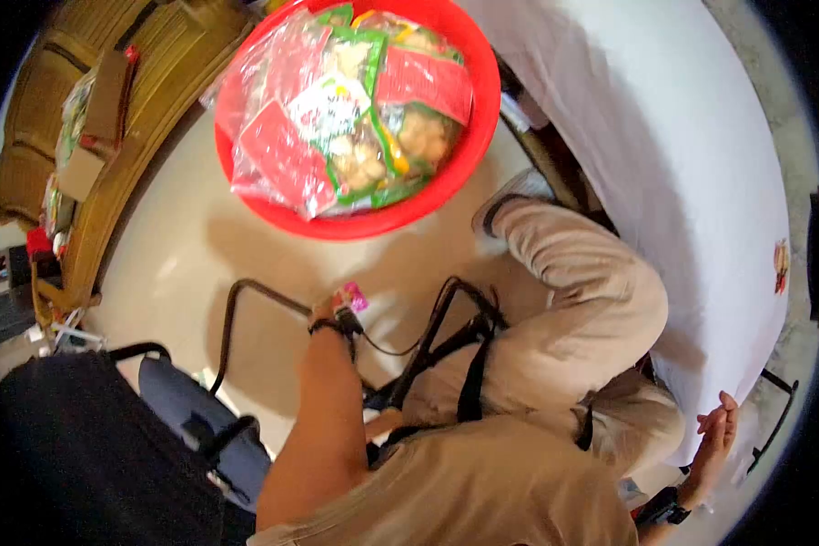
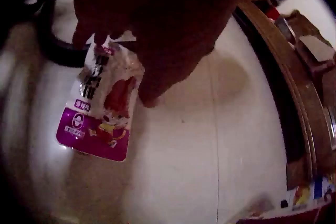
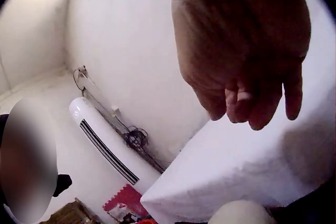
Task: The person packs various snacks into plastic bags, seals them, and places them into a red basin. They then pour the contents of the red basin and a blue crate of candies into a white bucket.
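My left hand [image 1: 326, 314] is held low over the tiled floor and pinches a small snack pouch [image 2: 94, 124] near its top edge. The pouch is white with a purple lower band, dark lettering and a cartoon figure, and it hangs tilted in the left wrist view. My right hand [image 1: 719, 428] is out to the side by the white-covered surface, its fingers loosely bent with nothing between them. In the right wrist view, that hand [image 3: 241, 50] overlaps the white cloth [image 3: 205, 176].
Ahead stands a red basin [image 1: 359, 227] heaped with clear-windowed food packets [image 1: 355, 168]. A black metal chair frame [image 1: 232, 318] is beside my left arm. Wooden furniture [image 1: 168, 82] carrying an open cardboard box [image 1: 82, 171] lines the left. A white air conditioner [image 3: 105, 140] leans in the right wrist view.
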`<state>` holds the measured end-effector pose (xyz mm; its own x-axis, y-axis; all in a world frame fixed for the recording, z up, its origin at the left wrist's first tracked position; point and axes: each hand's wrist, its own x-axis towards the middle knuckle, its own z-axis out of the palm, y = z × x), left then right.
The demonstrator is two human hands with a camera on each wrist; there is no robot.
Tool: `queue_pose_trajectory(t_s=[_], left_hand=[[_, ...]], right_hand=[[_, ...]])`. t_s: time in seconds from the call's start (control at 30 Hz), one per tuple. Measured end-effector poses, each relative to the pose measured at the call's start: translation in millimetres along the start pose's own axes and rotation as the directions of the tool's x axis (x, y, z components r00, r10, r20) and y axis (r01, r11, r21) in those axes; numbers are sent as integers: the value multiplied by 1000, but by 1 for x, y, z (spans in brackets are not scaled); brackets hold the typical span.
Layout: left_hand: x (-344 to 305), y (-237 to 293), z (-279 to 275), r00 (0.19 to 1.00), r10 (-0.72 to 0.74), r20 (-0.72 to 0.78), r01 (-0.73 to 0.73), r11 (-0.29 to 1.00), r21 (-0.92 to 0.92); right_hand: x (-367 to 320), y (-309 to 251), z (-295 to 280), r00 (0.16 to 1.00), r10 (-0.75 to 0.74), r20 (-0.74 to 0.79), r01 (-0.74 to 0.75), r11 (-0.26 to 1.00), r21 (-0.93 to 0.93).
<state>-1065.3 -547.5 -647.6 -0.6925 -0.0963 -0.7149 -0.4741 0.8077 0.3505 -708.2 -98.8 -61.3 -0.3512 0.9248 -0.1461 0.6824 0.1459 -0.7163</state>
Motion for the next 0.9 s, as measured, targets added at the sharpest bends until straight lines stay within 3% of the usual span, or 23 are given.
queue_pose_trajectory(t_s=[0.03,0.1,0.27,0.4,0.43,0.5,0.57,0.73,0.77,0.87,0.9], left_hand=[[0,-3,11,1000,-9,9,9,1000,7],[-5,-6,29,999,-28,36,26,999,30],[5,5,59,997,2,81,-8,997,76],[10,12,58,983,103,150,-124,983,135],[8,16,59,975,141,173,-166,976,141],[-3,19,57,944,234,231,-275,948,161],[-14,30,51,904,320,283,-378,908,181],[-47,119,23,718,564,407,-674,710,205],[-63,150,13,662,625,414,-737,643,209],[-151,234,-24,421,830,366,-904,351,243],[-184,262,-36,310,886,346,-938,227,260]], right_hand=[[1,-6,12,1000,-13,-27,13,1000,-6],[-1,-19,27,994,111,-18,-112,992,-51],[-2,-33,41,994,97,-54,-100,994,-45],[-5,-42,25,994,89,-58,-92,995,-49],[-6,-44,19,989,89,-119,-95,995,-41],[-9,-44,3,993,99,-58,-102,993,-50],[-11,-32,-17,997,70,-25,-68,996,58],[-18,-9,-60,994,21,-112,4,974,226],[-18,-5,-67,998,22,-57,-7,969,249],[-25,19,-97,995,-92,42,79,965,249],[-23,29,-99,982,-165,96,149,976,159]])
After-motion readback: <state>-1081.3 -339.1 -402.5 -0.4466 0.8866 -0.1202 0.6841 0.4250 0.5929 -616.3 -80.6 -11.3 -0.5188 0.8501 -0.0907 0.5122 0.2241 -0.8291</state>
